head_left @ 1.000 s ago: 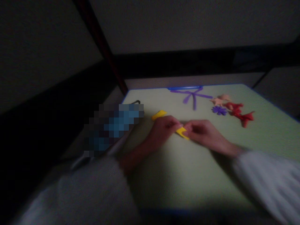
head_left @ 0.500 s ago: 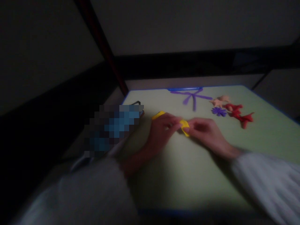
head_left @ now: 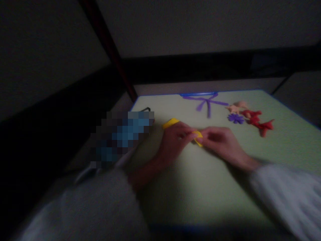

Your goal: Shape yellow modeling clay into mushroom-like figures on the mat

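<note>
Both hands meet over the middle of the table, pinching a small soft yellow piece of what looks like modelling clay (head_left: 199, 138). My left hand (head_left: 175, 139) grips its left side between thumb and fingers. From the right, my right hand (head_left: 220, 142) pinches the other side, with the fingers curled. Just behind my left hand shows a larger yellow lump (head_left: 172, 122), partly hidden by the fingers. Whether the two yellow parts are joined, I cannot tell. The view is dim and blurred.
Purple strips (head_left: 208, 102) lie crossed at the table's far edge. At the right are a purple flower shape (head_left: 235, 118), peach-coloured pieces (head_left: 234, 108) and red shaped pieces (head_left: 263, 127). A pixelated blue object (head_left: 125, 134) is at the left of the pale, blue-edged table (head_left: 200, 194).
The view has shifted very slightly. Both hands keep their pinch on the yellow piece, in nearly the same place.
</note>
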The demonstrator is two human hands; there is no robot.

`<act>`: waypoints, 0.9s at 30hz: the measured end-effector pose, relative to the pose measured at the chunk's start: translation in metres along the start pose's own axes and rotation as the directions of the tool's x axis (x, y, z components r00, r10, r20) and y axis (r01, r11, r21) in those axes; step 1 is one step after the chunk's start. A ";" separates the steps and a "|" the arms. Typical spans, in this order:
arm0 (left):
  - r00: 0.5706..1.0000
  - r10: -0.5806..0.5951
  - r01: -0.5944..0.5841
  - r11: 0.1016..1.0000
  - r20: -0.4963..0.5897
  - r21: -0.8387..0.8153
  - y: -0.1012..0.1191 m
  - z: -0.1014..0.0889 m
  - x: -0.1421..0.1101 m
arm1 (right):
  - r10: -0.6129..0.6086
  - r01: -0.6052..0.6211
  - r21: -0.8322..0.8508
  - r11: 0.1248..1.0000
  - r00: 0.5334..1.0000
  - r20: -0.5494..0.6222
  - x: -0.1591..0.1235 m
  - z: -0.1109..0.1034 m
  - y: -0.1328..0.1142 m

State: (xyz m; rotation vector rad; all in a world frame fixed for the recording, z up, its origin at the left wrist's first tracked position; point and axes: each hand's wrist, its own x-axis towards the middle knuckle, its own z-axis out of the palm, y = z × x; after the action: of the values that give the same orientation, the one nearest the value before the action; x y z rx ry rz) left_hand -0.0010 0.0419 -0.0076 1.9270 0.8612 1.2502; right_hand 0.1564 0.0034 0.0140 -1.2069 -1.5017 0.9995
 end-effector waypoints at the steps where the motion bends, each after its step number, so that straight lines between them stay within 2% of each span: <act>1: 1.000 0.004 -0.004 1.000 0.001 -0.002 0.000 0.000 0.000 | 0.003 -0.003 -0.001 1.000 1.000 0.001 0.000 0.000 0.000; 12: 0.999 -0.041 0.041 0.999 0.013 -0.028 0.002 0.001 0.001 | 0.068 -0.068 0.019 0.997 0.998 0.002 0.001 0.001 -0.006; 18: 0.992 -0.087 0.079 0.993 -0.091 -0.092 0.002 0.000 -0.001 | 0.106 -0.105 0.025 0.994 0.994 -0.022 0.000 0.001 -0.007; 23: 0.997 -0.074 0.074 0.996 -0.007 -0.041 0.009 -0.001 -0.001 | 0.102 -0.102 0.023 0.994 0.995 -0.008 0.000 0.001 -0.005; 27: 0.996 -0.090 0.090 0.993 -0.002 -0.074 0.008 0.001 -0.001 | 0.094 -0.094 0.000 0.996 0.996 0.001 0.000 0.002 -0.005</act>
State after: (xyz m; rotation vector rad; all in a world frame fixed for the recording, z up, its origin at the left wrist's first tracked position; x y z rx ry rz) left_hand 0.0011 0.0364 -0.0023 1.8073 0.8826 1.2176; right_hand 0.1538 0.0027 0.0185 -1.2871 -1.4566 1.0622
